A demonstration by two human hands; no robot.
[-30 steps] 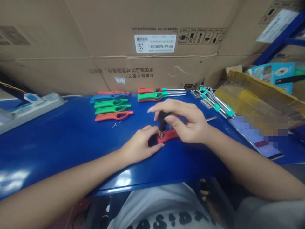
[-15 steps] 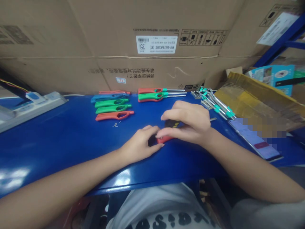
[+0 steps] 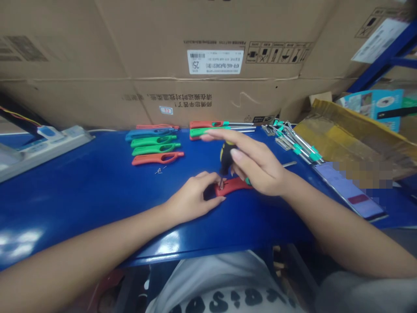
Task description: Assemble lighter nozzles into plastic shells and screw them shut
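Right hand (image 3: pixel 260 167) clamped on an upright black screwdriver (image 3: pixel 225 156), its tip down on the left end of a red lighter (image 3: pixel 234 187). The lighter lies lengthwise on the blue tabletop (image 3: pixel 81 187); left hand (image 3: pixel 192 198), fingers together, grips that end.

Smooth plastic lighter body (image 3: pixel 233 187) — glossy painted metal bench (image 3: pixel 81 195).

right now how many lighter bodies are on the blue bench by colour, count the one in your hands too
red lighter body: 5, including the one at the left hand, under the screwdriver
green lighter body: 3
blue lighter body: 1
total: 9
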